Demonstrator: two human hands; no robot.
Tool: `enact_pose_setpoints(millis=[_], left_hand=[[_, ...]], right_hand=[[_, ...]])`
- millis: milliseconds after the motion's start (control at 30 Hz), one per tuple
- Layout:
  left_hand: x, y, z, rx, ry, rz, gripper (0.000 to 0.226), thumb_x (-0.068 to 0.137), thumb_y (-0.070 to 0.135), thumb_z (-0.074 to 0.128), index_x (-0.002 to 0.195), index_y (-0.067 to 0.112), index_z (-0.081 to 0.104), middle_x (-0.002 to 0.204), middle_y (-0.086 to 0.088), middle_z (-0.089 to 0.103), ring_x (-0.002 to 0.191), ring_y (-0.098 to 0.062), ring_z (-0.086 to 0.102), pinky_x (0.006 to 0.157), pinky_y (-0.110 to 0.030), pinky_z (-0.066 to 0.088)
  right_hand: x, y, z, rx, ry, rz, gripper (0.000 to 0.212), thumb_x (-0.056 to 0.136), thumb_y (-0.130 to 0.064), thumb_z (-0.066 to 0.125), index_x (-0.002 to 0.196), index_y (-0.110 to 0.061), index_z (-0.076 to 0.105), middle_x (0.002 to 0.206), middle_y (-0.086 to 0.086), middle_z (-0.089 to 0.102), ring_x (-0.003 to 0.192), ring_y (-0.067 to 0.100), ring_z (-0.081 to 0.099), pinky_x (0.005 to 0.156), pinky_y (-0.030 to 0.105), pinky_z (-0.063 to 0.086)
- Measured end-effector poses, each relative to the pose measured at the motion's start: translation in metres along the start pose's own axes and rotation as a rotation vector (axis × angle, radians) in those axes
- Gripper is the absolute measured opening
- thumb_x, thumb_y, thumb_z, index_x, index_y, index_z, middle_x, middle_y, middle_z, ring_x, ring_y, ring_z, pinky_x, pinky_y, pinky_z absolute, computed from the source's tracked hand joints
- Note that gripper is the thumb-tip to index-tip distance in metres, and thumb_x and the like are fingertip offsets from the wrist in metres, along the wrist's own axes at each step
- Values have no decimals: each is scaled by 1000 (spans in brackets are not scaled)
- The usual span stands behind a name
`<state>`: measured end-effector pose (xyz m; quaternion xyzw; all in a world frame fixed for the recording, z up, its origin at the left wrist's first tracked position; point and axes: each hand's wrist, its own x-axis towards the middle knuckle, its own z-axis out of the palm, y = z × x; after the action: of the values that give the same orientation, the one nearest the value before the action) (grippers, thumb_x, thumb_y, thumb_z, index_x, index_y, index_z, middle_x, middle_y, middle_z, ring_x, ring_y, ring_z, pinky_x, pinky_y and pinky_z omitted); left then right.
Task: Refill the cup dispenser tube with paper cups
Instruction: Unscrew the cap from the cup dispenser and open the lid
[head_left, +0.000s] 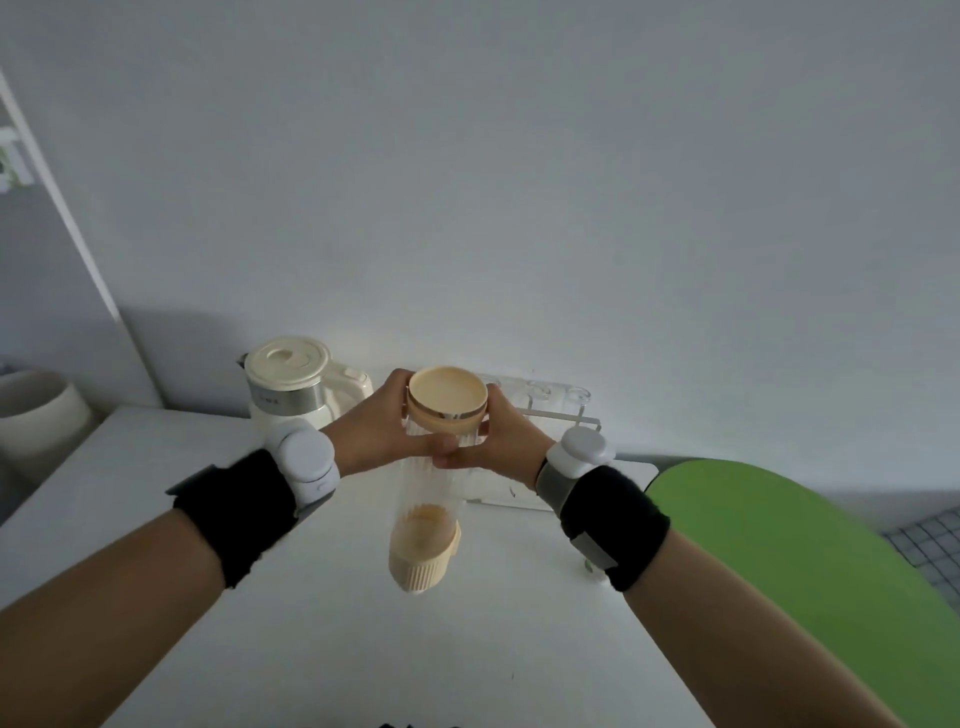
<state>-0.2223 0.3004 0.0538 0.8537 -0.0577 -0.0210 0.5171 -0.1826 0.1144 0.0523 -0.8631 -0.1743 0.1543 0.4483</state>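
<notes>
The cup dispenser tube (423, 493) is a clear ribbed cylinder with a cream base (423, 564) at its lower end and a cream round cap (447, 400) on top. It stands upright over the white table (322, 623). My left hand (379, 431) grips the tube's top from the left and my right hand (498, 441) grips it from the right, thumbs meeting in front just below the cap. No paper cups are in view.
A cream electric kettle (296, 384) stands behind my left hand by the wall. A clear rack on a white tray (545, 400) sits behind my right hand. A green rounded surface (805, 571) lies to the right, a white pot (36, 415) at far left.
</notes>
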Motion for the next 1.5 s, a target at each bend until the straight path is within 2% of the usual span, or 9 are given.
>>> enact_pose_setpoints(millis=[333, 533, 633, 733, 867, 967, 1133, 1333, 1500], left_hand=[[11, -27, 0, -53, -33, -15, 89, 65, 40, 84, 136, 25, 32, 124, 14, 52, 115, -1, 51, 95, -22, 44], [17, -46, -7, -78, -89, -19, 84, 65, 30, 87, 133, 26, 39, 126, 11, 55, 116, -3, 54, 98, -28, 49], [19, -52, -10, -104, -107, -19, 82, 67, 20, 87, 133, 27, 39, 127, 11, 54, 117, -2, 54, 99, -26, 48], [21, -58, -11, -94, -126, -32, 86, 61, 26, 90, 130, 29, 39, 125, 9, 54, 118, -8, 55, 99, -31, 50], [23, -64, -9, -58, -135, -50, 90, 57, 30, 90, 129, 26, 36, 122, 9, 52, 116, -8, 53, 96, -33, 50], [25, -66, -5, -14, -148, -50, 89, 62, 22, 90, 130, 22, 33, 122, 12, 47, 112, -1, 50, 87, -21, 47], [27, -72, -6, -26, -169, -25, 99, 61, 22, 90, 138, 27, 30, 129, 14, 42, 119, 2, 45, 88, -16, 43], [26, -79, -7, -34, -142, -11, 95, 60, 26, 89, 135, 27, 32, 133, 8, 43, 119, 3, 46, 90, -17, 44], [22, -84, -2, -66, -76, -20, 93, 63, 22, 89, 135, 24, 31, 127, 11, 46, 113, 9, 47, 84, -7, 43]], right_hand=[[17, 7, 26, -62, 62, 18, 87, 57, -29, 91, 121, -12, 34, 120, 4, 51, 106, 15, 52, 72, 19, 43], [29, 20, 16, -85, -101, 72, 77, 62, -35, 87, 117, -13, 37, 115, 1, 53, 110, 21, 56, 92, 43, 53], [31, 20, 9, 29, -160, 63, 80, 71, -17, 83, 133, -17, 34, 117, -9, 49, 113, 16, 52, 96, 40, 51], [32, 13, 8, 110, -199, 8, 89, 70, -16, 82, 143, -21, 31, 134, -1, 44, 125, 16, 47, 99, 37, 49], [36, 10, 10, 103, -211, 25, 86, 63, -35, 80, 138, -23, 39, 132, -2, 49, 124, 16, 49, 98, 38, 49], [38, 12, 16, 75, -206, 37, 85, 60, -40, 80, 134, -24, 41, 129, -3, 50, 123, 17, 50, 101, 41, 47], [40, 13, 20, 87, -226, 35, 84, 63, -35, 80, 135, -22, 40, 133, 0, 49, 126, 19, 47, 106, 39, 43], [42, 20, 24, 171, -231, 60, 73, 74, -15, 81, 133, -19, 39, 127, -5, 53, 125, 15, 48, 96, 24, 43], [40, 25, 31, 326, -209, 81, 68, 73, -11, 82, 128, -17, 42, 126, -1, 59, 123, 19, 53, 106, 38, 45]])
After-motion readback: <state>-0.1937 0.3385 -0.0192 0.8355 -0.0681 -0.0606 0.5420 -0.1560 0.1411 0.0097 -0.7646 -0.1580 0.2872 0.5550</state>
